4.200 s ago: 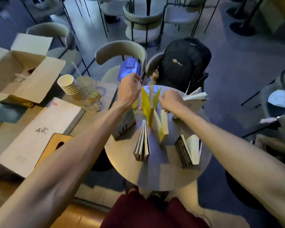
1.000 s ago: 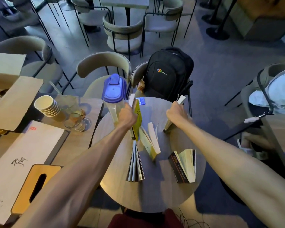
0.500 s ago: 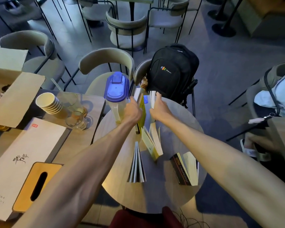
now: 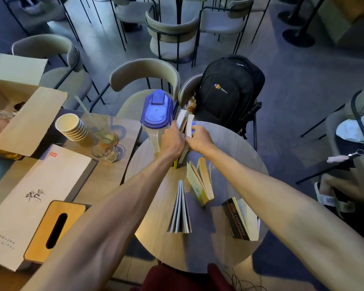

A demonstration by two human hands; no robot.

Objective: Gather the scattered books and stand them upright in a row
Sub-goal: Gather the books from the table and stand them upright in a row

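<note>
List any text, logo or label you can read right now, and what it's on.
Black backpack: coloured logo with small white lettering, too blurred to read.
Pale flat box: black brush-style characters, a small red stamp and tiny print lines, none legible.
Dark book spine: lettering blurred, unreadable.
Nothing else carries readable text.

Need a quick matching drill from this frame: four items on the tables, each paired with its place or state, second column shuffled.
1. pitcher
2. paper cups
3. dark book
4. pressed books

a. stacked, beside the glasses
b. held between left hand and right hand
c. blue lid, left of the held books
d. standing fanned open near the right forearm

Pairs: 1-c, 2-a, 3-d, 4-b
</note>
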